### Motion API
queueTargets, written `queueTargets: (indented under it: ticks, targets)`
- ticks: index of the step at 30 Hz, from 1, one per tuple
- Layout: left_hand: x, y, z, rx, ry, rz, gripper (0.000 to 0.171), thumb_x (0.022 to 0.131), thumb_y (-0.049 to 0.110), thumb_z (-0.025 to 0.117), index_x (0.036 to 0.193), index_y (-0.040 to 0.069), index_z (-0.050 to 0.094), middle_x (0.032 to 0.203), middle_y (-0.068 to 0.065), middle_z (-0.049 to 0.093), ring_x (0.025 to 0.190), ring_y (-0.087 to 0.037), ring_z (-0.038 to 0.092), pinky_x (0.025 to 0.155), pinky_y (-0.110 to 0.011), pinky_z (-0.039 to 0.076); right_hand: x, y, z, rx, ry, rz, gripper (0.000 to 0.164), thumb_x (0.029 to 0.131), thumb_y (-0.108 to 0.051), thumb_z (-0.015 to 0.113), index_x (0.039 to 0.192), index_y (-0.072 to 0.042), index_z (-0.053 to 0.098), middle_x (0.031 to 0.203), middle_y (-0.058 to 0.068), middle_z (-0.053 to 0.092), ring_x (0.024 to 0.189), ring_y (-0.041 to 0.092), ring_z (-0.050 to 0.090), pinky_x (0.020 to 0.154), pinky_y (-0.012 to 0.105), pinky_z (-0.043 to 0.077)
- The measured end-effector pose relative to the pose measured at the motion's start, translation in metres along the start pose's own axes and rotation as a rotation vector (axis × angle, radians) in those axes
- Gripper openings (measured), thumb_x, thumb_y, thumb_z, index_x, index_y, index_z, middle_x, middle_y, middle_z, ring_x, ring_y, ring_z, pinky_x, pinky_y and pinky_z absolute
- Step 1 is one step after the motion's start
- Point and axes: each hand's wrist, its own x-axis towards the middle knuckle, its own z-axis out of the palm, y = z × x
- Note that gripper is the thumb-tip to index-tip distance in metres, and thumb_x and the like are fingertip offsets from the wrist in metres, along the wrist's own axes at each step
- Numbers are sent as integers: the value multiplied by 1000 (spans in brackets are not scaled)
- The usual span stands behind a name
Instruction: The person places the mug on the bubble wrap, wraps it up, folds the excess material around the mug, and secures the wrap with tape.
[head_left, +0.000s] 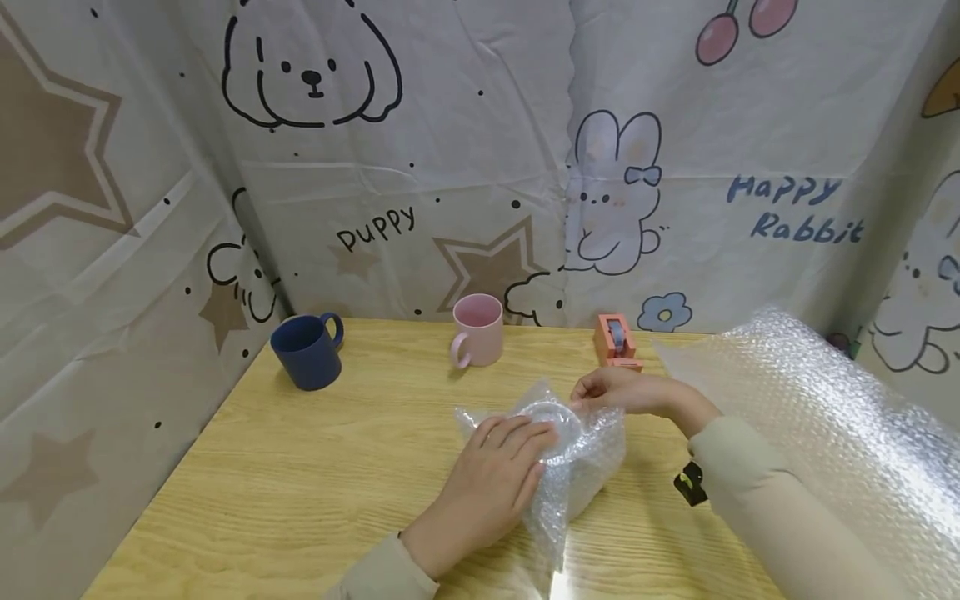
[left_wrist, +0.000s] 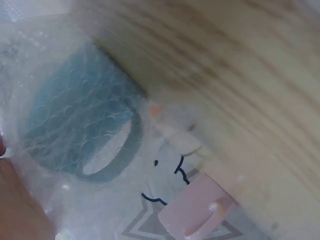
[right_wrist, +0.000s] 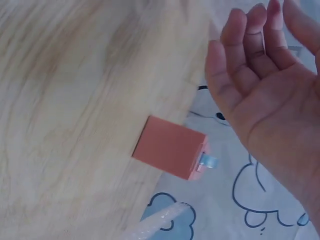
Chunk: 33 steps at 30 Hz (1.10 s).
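Observation:
A light blue mug [left_wrist: 82,117] shows through clear bubble wrap [head_left: 592,471] bundled loosely around it, its handle visible in the left wrist view. From the head, the mug's pale round end faces up under the film. My left hand [head_left: 491,475] rests over the bundle's near left side, extended fingers pressing the wrap at that round end. On the far right side, my right hand [head_left: 618,390] pinches the edge of the wrap between thumb and fingertips. Its palm and curved fingers fill the upper right of the right wrist view; the pinch point is outside that view.
A dark blue mug [head_left: 306,354] stands at the table's back left, and a pink mug [head_left: 480,329] at the back middle. An orange tape dispenser [head_left: 615,340] sits just beyond my right hand. A large bubble wrap sheet [head_left: 840,433] spreads along the right side, beneath the right forearm.

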Motion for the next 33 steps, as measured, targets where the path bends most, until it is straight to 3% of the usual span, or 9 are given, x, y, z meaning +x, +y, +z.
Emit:
queueTargets:
  ticks: [7,14,20,23,27,30,33]
  targets:
    - [5,-1,-15,-80,-33,-6,37,102,29,51,137,16,58,144,3,53,133,-18,46,113,-36,32,-14,-6,0,-40,118,-56,32,105,-25,50,114,-1,68,95,3,69,89,19,63,82,35,53]
    - [10,-7,-25,-62,-55,38,39,101,31,55,137,15,58,142,2,55,132,-17,48,112,-35,35,-32,-11,3,-50,234,-100,30,104,-25,52,116,-2,67,100,7,68,90,20,64,84,37,54]
    - [19,-19,-35,-49,-74,79,41,102,33,53,138,13,57,141,1,56,130,-17,49,110,-34,37,-54,-16,14,-68,442,-99,30,104,-22,53,118,2,64,109,15,66,96,27,64,87,47,54]
    - [25,-27,-41,-59,-136,109,48,101,40,54,142,13,53,146,1,51,133,-17,46,113,-35,34,-66,-19,22,-80,524,-67,32,104,-25,53,117,2,65,112,14,66,99,26,63,86,44,53]
    - [33,-33,-43,-118,-277,196,70,96,57,54,150,15,42,154,2,41,140,-17,37,117,-37,28,-80,-17,36,-87,574,-28,30,103,-27,54,116,-2,66,110,8,67,98,22,61,81,35,53]
    - [39,-33,-41,-151,-387,257,92,85,70,58,155,18,32,159,2,33,146,-18,28,119,-41,23,-89,-13,47,-61,603,-42,29,103,-23,55,120,-1,64,111,8,68,98,23,63,80,31,54]
    - [44,-33,-41,-121,-466,269,113,71,74,69,158,20,24,162,-1,24,149,-22,20,120,-45,20,-96,-10,55,-39,624,-86,30,103,-18,54,126,1,60,114,11,68,99,27,65,80,28,55]
